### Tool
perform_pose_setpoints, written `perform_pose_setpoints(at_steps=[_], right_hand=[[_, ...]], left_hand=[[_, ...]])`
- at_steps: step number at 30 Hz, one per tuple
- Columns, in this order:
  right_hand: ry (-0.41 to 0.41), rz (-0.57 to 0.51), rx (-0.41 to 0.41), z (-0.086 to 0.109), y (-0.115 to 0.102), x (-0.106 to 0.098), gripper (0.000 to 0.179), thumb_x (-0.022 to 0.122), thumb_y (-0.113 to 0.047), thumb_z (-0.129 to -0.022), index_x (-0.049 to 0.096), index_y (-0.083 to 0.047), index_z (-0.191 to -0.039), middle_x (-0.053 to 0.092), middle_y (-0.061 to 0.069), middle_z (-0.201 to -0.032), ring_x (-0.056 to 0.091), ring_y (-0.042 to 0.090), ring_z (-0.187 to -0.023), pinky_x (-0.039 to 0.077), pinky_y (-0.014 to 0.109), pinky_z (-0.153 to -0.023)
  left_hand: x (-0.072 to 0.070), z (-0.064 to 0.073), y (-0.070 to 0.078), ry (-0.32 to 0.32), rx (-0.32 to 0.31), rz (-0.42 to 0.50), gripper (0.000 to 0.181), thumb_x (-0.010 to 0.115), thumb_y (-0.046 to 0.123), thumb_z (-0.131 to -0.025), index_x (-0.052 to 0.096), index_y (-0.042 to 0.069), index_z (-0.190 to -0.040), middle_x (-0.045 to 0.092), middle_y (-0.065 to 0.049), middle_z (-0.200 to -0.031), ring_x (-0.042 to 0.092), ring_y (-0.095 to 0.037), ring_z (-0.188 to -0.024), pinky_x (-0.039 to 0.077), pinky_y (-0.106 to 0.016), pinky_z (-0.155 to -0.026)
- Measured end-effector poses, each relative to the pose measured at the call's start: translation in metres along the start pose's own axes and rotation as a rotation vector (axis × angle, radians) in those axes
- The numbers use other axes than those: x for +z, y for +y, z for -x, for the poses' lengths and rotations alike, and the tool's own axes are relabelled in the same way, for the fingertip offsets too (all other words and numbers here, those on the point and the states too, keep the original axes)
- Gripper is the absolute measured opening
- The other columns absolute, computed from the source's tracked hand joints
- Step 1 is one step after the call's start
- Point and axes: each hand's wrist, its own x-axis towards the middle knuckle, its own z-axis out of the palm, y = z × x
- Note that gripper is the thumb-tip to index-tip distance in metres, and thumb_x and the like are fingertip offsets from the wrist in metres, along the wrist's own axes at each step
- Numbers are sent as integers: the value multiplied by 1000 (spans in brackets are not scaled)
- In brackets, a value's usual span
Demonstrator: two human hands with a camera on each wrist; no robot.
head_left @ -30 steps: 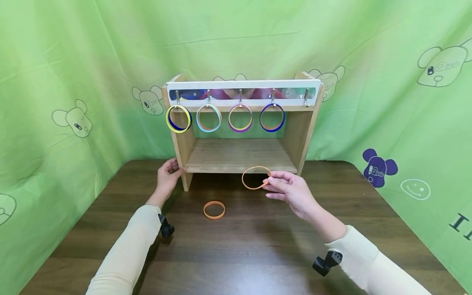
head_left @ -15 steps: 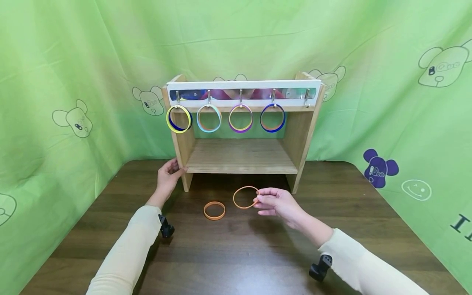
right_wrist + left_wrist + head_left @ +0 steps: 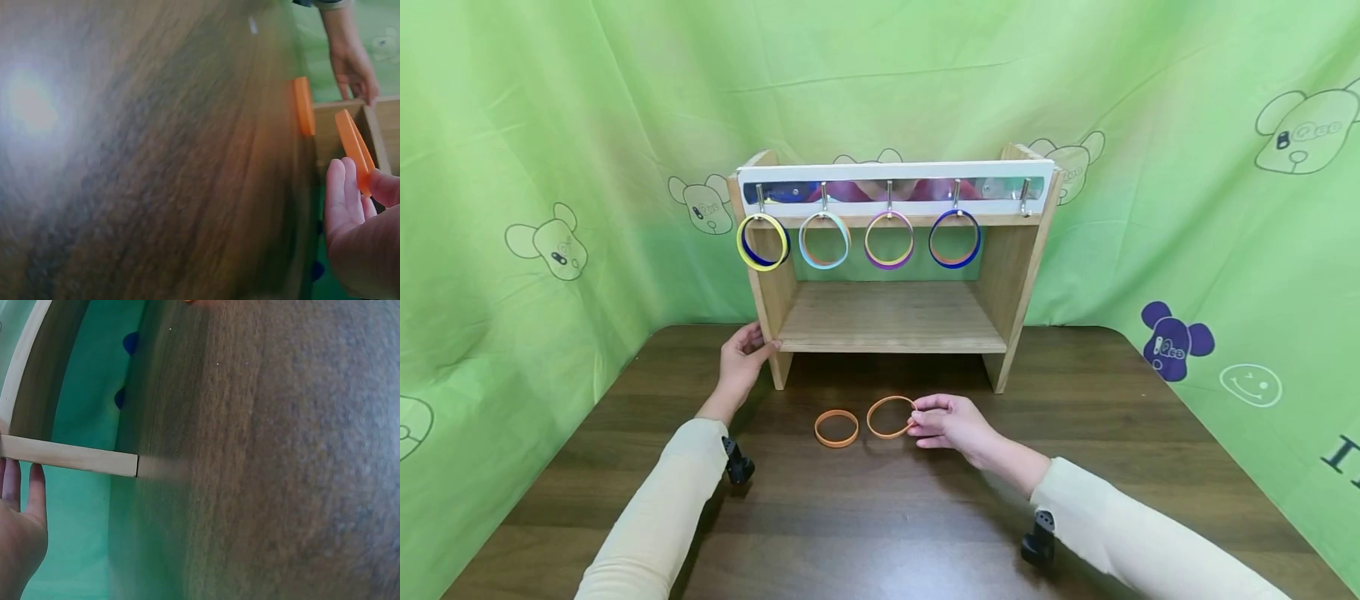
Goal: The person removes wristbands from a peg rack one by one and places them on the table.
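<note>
My right hand [image 3: 951, 429] pinches a thin orange silicone wristband [image 3: 868, 418] between thumb and fingers, low over the table. In the right wrist view this wristband [image 3: 354, 145] stands tilted in the grip. A second orange wristband [image 3: 837, 444] lies on the table just to its left. At the lower left corner of a small wooden shelf [image 3: 887, 315], my left hand [image 3: 741, 362] holds the side panel, thumb at the front edge and fingers on the outer side. The left wrist view shows fingers [image 3: 36, 494] against the panel [image 3: 94, 459].
Along the shelf's white top rail [image 3: 891, 171] is a row of metal hooks. Paired bands hang there: yellow and navy [image 3: 742, 247], light blue and orange [image 3: 802, 243], purple and yellow [image 3: 887, 264], blue and orange [image 3: 977, 242]. A rightmost hook [image 3: 1024, 200] also shows. Green curtain [image 3: 880, 75] surrounds the brown table [image 3: 865, 517].
My right hand has come down and to the left with its orange wristband, closer to the one on the table. The left hand stays at the shelf's side panel.
</note>
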Motion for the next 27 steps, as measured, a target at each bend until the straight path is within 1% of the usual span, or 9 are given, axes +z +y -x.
perform_pose_setpoints(at_steps=[4,8,11,17,21,27], right_hand=[[1,24,10,-5,3,2,33,57,3,-93,46,18,-121,68,20,-98,69,19,-82,58,36,-74],[2,40,17,-9,5,4,35,58,2,-93,46,18,-121,69,18,-96,69,19,-81,58,34,-72],[4,48,24,-11,7,5,35,59,2,-92,47,18,-121,69,17,-94,69,19,-80,58,34,-71],[-11,58,52,-14,15,5,34,59,2,-93,48,17,-121,69,13,-92,69,18,-80,58,33,-71],[-10,73,43,-16,18,6,33,59,3,-92,48,17,-120,69,13,-91,69,18,-78,58,32,-70],[0,114,28,-19,17,5,33,59,3,-92,49,17,-120,69,11,-90,68,17,-76,58,31,-67]], left_hand=[[1,-1,0,0,-1,6,45,65,-10,-87,52,-12,-130,54,-31,-127,56,-11,-97,51,-18,-81],[-1,-10,-15,12,2,9,46,66,-9,-87,53,-10,-130,55,-29,-126,57,-9,-97,51,-19,-81],[-3,-15,-29,24,8,18,45,67,-8,-86,54,-8,-130,57,-25,-125,57,-10,-98,51,-20,-82],[-5,-10,-34,30,4,10,44,67,-8,-86,55,-9,-128,58,-23,-123,57,-11,-98,52,-20,-80],[-5,-10,-33,29,11,7,43,67,-8,-86,56,-8,-128,58,-25,-123,57,-12,-99,52,-21,-80],[-4,-14,-32,26,20,2,43,67,-7,-87,55,-8,-128,57,-25,-124,57,-13,-100,52,-21,-81]])
